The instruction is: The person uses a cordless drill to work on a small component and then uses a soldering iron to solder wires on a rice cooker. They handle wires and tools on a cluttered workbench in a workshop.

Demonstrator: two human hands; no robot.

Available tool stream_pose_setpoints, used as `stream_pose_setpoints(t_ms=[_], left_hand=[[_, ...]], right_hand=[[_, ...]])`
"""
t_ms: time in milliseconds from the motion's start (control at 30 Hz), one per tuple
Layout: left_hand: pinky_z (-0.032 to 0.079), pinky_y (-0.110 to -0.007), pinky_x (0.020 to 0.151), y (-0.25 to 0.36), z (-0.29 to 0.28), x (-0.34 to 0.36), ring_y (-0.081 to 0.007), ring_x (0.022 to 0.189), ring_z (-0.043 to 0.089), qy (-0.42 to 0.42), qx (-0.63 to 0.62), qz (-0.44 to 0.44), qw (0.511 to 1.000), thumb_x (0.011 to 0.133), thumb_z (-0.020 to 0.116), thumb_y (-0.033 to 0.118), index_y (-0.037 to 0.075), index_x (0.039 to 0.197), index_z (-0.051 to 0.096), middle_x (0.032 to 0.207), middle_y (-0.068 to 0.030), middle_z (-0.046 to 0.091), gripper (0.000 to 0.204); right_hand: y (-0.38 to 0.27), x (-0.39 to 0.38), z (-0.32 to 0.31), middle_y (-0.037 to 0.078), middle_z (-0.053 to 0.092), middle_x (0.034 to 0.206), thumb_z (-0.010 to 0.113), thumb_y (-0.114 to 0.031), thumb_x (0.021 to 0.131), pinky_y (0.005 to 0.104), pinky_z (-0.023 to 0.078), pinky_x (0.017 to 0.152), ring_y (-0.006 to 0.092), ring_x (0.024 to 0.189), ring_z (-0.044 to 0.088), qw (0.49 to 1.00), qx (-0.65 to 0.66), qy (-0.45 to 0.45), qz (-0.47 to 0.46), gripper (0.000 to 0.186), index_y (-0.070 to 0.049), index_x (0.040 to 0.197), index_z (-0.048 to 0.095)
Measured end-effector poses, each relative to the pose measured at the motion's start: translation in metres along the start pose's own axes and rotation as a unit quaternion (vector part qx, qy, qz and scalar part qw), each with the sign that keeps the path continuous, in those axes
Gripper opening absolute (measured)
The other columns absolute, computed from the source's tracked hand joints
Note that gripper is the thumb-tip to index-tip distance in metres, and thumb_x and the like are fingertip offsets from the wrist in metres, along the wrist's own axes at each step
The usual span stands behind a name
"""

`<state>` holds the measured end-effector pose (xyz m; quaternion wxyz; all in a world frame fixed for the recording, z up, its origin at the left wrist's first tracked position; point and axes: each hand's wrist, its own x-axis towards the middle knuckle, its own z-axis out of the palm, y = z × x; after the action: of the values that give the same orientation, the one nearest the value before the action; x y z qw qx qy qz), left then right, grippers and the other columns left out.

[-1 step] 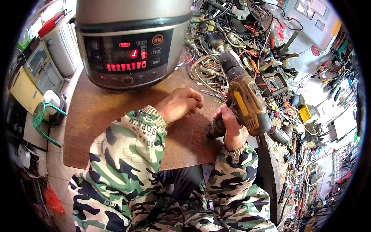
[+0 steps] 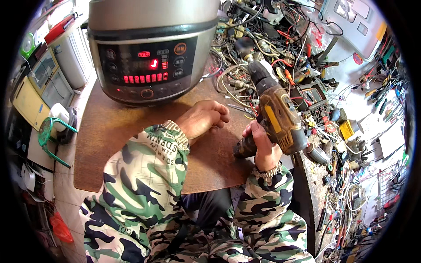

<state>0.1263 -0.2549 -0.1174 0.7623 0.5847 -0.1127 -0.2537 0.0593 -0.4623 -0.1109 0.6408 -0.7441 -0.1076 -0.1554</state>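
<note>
My right hand (image 2: 265,147) is wrapped round the grip of a worn brown and yellow cordless drill (image 2: 278,115). The drill's black chuck (image 2: 262,76) points away from me, and a dark rounded piece (image 2: 244,45) with a brass-coloured shank shows at its tip; I cannot tell whether they are joined. Its dark base (image 2: 244,148) is low over the wooden tabletop (image 2: 210,162). On that tabletop my left hand (image 2: 204,118) lies with its fingers curled in, and nothing shows in them. Beyond it stands a silver and black electric cooker (image 2: 149,65) with a lit red display.
Tangled wires, tools and loose parts (image 2: 285,48) crowd the right side. A grey and white case (image 2: 357,22) lies at the far right. To the left stand a green-framed stool (image 2: 46,131) and a yellow cabinet (image 2: 30,101), with a red plastic bag (image 2: 60,227) on the floor.
The view has shifted very slightly, so the cooker sits a little lower and farther right in it. Both hands and the drill keep their places.
</note>
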Motion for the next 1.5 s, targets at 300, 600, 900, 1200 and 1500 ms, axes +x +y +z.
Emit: stream_pose_setpoints(t_ms=[300,600,900,1200,1500], left_hand=[[0.056,-0.031,0.094,0.010,-0.002,-0.005,-0.0209,0.106,0.067,0.026,-0.117,0.095,0.988,0.097,0.051,0.000,-0.001,0.117,0.055,0.115,-0.0121,0.065,0.021],[0.058,-0.025,0.077,0.016,0.007,-0.012,-0.0155,0.093,0.069,0.033,-0.110,0.116,0.987,0.100,0.060,0.017,0.003,0.120,0.058,0.111,-0.0092,0.068,0.024],[0.060,-0.024,0.074,0.035,0.016,-0.023,-0.0118,0.083,0.067,0.045,-0.219,0.185,0.957,0.100,0.061,0.017,0.002,0.123,0.059,0.100,-0.0074,0.068,0.027],[0.056,-0.023,0.077,0.042,0.014,-0.030,-0.0120,0.090,0.065,0.082,-0.205,0.271,0.937,0.099,0.062,0.014,0.006,0.122,0.062,0.102,-0.0022,0.067,0.024],[0.058,-0.025,0.078,0.038,0.016,-0.028,-0.0132,0.092,0.066,0.066,-0.206,0.269,0.938,0.100,0.062,0.015,0.006,0.123,0.061,0.103,-0.0028,0.067,0.025]], right_hand=[[-0.020,-0.007,-0.057,0.006,0.060,0.079,0.062,-0.011,0.092,0.0330,0.050,0.074,0.0181,0.073,0.061,0.986,0.073,-0.107,0.101,0.050,0.006,0.137,0.046],[0.013,-0.029,-0.109,0.009,0.061,0.080,0.065,-0.014,0.086,0.0395,0.051,0.082,0.0216,0.076,0.063,0.986,0.124,-0.111,0.030,0.059,0.008,0.136,0.043],[0.018,-0.026,-0.115,0.010,0.061,0.077,0.068,-0.013,0.083,0.0405,0.051,0.076,0.0228,0.072,0.061,0.970,0.162,-0.176,0.034,0.058,0.009,0.132,0.046],[0.036,-0.020,-0.123,0.011,0.063,0.078,0.069,-0.016,0.085,0.0409,0.052,0.079,0.0246,0.073,0.064,0.956,0.190,-0.221,0.020,0.061,0.011,0.134,0.044],[0.024,-0.021,-0.125,0.012,0.063,0.082,0.065,-0.014,0.086,0.0416,0.051,0.081,0.0241,0.076,0.063,0.953,0.181,-0.237,0.047,0.060,0.013,0.135,0.042]])
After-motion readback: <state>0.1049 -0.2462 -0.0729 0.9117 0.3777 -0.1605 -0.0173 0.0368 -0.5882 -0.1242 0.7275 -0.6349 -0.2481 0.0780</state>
